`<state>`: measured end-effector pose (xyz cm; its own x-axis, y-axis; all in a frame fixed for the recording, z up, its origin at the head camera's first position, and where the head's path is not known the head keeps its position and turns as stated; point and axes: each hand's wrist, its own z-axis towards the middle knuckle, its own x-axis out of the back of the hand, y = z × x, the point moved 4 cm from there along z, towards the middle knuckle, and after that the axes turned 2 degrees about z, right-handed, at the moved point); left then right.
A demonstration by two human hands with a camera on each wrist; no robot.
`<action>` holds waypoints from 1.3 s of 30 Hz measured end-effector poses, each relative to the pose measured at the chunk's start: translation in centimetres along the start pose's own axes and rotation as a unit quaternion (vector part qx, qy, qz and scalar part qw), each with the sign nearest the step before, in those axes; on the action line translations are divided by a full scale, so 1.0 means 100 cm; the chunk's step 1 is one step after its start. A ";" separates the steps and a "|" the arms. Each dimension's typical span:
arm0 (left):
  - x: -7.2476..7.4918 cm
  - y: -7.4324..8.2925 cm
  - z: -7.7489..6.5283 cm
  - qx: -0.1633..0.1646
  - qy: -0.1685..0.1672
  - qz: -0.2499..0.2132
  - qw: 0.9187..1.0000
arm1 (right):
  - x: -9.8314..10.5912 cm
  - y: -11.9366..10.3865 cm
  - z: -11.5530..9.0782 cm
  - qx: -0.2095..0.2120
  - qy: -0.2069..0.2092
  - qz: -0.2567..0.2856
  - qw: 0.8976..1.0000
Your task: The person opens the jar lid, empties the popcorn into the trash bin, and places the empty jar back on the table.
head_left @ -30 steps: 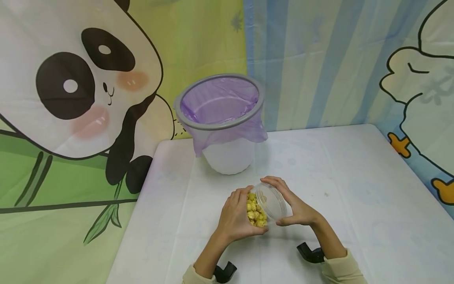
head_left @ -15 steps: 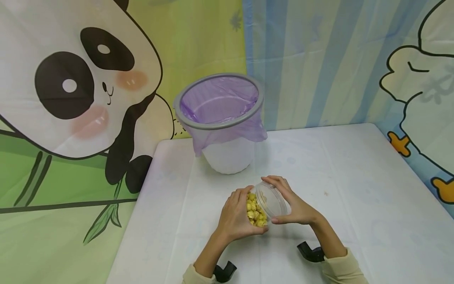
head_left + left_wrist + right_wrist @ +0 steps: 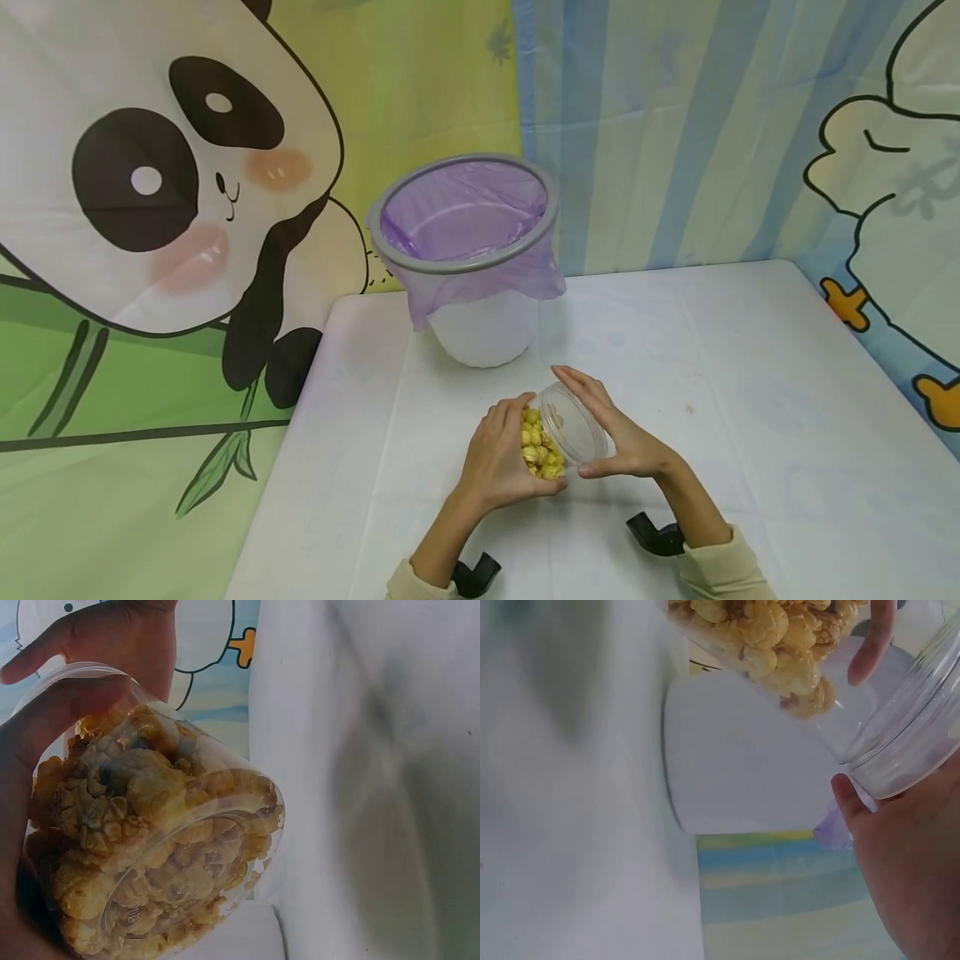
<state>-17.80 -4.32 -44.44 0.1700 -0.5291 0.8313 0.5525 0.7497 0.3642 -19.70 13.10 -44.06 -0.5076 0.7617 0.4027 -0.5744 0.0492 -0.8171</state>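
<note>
A clear plastic jar [image 3: 157, 825] of yellow popcorn [image 3: 542, 446] is tilted sideways just above the table, its bottom toward the left palm. My left hand [image 3: 491, 458] grips the jar around its body. The jar's transparent lid [image 3: 579, 427] faces right and sits on the mouth. Around that lid my right hand [image 3: 628, 437] is spread, thumb below and fingers above, fairly straight. In the head view a small gap shows between those fingers and the rim; the right wrist view has a fingertip [image 3: 844, 787] close by the lid's edge.
Behind the hands stands a white bin [image 3: 483, 329] with a grey rim [image 3: 465, 265] and a purple liner bag [image 3: 465, 204]. A white cloth covers the table [image 3: 750, 375]. Printed curtains hang at the back and sides. Black wrist mounts [image 3: 476, 575] sit on both wrists.
My right fingers have lifted slightly away from the lid's upper edge, and the thumb has shifted a little. The left hand and jar have stayed in place.
</note>
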 end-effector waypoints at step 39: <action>0.003 0.000 -0.001 -0.010 0.001 -0.001 1.000 | 0.005 -0.032 0.006 0.051 -0.005 0.011 0.999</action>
<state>-17.71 -4.49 -44.24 0.1701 -0.5311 0.8300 0.5693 0.7405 0.3571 -18.44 12.91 -40.99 -0.5273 0.7548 0.3901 -0.6249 -0.0334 -0.7800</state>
